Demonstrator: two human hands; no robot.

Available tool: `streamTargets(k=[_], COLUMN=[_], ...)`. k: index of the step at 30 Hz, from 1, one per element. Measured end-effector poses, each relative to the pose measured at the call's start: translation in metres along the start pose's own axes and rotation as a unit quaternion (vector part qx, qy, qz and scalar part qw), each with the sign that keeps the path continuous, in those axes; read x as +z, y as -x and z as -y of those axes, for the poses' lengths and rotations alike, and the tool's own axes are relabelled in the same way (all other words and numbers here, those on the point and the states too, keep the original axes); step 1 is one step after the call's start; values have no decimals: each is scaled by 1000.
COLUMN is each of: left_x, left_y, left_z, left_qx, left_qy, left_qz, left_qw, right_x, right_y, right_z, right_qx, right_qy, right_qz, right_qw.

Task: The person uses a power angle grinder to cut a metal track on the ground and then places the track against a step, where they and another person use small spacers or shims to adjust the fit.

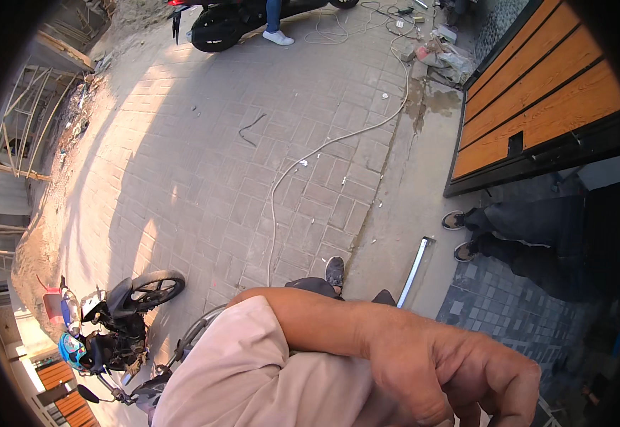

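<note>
My left hand point(438, 370) is at the lower right, with its forearm bent across in front of my body from a pale pink sleeve point(246, 356). Its fingers curl downward and the fingertips run off the lower edge, so whatever they hold, if anything, is hidden. My right hand does not show. Below the forearm's far side, a dark shoe point(335, 272) rests on the ground. Nearby lies a long, slim metal bar point(414, 269).
A wood-slat gate point(537, 99) stands at the right; a person in dark trousers point(530, 220) is beside it. Parked motorbikes point(121, 313) fill the lower left. Another motorbike point(217, 28) is at the top. A pale cable point(274, 206) snakes over the paving.
</note>
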State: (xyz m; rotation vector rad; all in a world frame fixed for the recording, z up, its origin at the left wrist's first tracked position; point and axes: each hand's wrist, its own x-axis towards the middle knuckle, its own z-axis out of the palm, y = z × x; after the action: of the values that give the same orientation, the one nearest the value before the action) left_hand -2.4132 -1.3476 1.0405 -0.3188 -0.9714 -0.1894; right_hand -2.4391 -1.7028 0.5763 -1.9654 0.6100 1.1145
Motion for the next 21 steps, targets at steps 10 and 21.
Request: streamTargets(k=[10,21], left_x=[-16,-153], left_y=[-70,131], left_z=[-120,-431], left_qx=[-19,-316], left_qy=[-84,-731], left_qz=[26,-604], left_qw=[996,-17], right_x=[47,40], right_y=[-92,-218], right_z=[226,524], right_qx=[-146,-101], right_qy=[187,235], right_qz=[30,68], right_qw=[971,964])
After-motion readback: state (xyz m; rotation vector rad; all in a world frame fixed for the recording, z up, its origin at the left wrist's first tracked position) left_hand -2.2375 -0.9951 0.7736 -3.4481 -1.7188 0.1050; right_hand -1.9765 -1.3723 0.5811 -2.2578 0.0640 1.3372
